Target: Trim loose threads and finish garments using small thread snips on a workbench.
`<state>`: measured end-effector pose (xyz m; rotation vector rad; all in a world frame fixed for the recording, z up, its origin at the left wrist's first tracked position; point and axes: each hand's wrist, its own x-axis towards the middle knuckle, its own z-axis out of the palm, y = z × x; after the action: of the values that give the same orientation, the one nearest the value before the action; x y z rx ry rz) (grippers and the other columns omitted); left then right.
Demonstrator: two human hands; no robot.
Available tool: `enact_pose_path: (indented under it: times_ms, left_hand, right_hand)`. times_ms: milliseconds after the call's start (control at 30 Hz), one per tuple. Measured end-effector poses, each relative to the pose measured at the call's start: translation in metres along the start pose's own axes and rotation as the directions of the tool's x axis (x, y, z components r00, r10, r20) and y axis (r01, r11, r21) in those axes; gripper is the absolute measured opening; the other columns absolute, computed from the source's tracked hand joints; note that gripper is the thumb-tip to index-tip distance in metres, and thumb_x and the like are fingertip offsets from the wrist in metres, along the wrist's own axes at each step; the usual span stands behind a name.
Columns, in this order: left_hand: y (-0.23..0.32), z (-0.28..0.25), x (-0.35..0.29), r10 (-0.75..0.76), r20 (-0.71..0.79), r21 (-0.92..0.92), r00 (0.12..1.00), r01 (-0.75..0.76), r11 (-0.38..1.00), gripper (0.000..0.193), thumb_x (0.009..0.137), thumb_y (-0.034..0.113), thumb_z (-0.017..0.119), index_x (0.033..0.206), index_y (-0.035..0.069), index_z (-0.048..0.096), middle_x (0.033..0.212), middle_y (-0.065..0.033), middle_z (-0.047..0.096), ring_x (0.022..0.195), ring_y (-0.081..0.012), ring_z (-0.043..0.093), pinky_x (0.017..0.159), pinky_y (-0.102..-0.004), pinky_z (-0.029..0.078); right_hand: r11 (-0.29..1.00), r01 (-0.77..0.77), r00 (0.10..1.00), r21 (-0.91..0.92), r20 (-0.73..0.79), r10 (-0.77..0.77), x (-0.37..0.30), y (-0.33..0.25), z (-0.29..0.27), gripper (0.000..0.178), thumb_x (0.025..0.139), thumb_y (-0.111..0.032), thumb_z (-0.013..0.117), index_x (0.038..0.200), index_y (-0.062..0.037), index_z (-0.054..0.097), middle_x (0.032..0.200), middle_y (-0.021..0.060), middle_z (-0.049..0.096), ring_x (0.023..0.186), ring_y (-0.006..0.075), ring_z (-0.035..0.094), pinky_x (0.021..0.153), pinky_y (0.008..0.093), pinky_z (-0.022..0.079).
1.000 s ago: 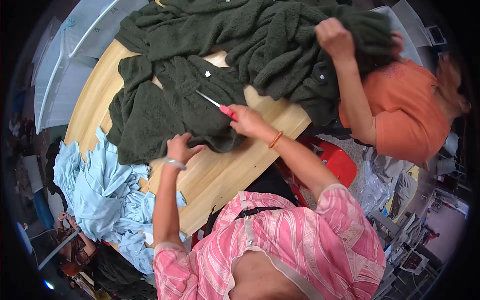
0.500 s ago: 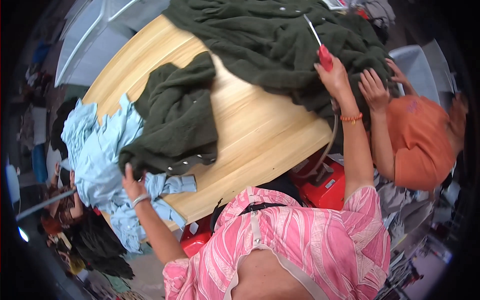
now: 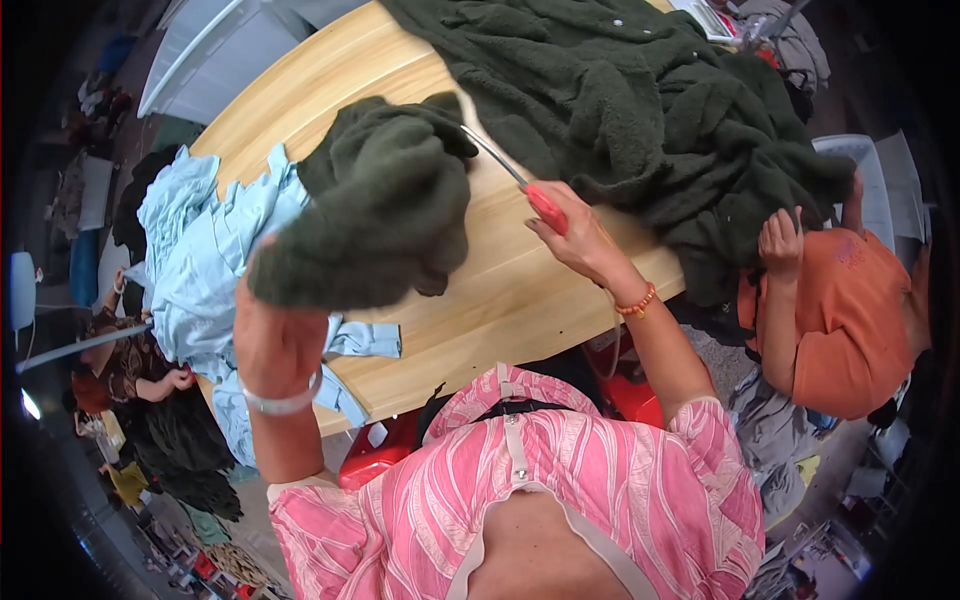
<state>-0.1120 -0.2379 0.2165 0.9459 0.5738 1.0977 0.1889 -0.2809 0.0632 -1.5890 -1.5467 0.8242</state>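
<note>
My left hand grips a dark green fleece garment and lifts its near end off the table; the cloth covers my fingers and is blurred. Closed around a red air blow gun is my right hand. The gun's long thin metal nozzle points up and left, its tip by the lifted garment's right edge. From below that hand a pale hose hangs down past the table edge. Light blue garments lie rumpled under and left of the green one.
A large dark green fleece pile spreads over the far right of the wooden table. At the right, a person in an orange top touches the pile. White bins stand beyond the table. Another person works at far left.
My left hand has raised the near end of the green garment. My right hand has brought the blow gun left and nearer, from over the large pile to beside that garment.
</note>
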Motion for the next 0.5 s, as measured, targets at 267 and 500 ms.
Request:
enact_pose_path:
  times_ms: [267, 500]
  left_hand:
    - [0.064, -0.014, -0.013, 0.437, -0.034, 0.069, 0.899, -0.434, 0.898, 0.061, 0.084, 0.036, 0.064, 0.134, 0.005, 0.048, 0.135, -0.0126, 0.049, 0.125, -0.0266, 0.047, 0.107, -0.0434, 0.036]
    - [0.024, 0.024, 0.186, -0.108, 0.595, 0.032, 0.796, 0.111, 0.993, 0.036, 0.101, 0.025, 0.04, 0.121, 0.001, 0.056, 0.109, -0.0126, 0.065, 0.102, -0.0249, 0.061, 0.092, -0.0375, 0.048]
  right_hand:
    - [0.972, 0.2, 0.958, -0.126, 0.232, -0.167, 0.009, -0.045, -0.041, 0.045, 0.079, -0.006, 0.065, 0.122, -0.0148, 0.055, 0.114, 0.0099, 0.06, 0.102, 0.0353, 0.059, 0.084, 0.0411, 0.049]
    - [0.996, -0.003, 0.994, -0.092, 0.107, 0.013, -0.028, -0.008, -0.067, 0.04, 0.084, -0.013, 0.066, 0.123, -0.0085, 0.056, 0.112, 0.013, 0.065, 0.105, 0.0295, 0.062, 0.089, 0.0343, 0.048]
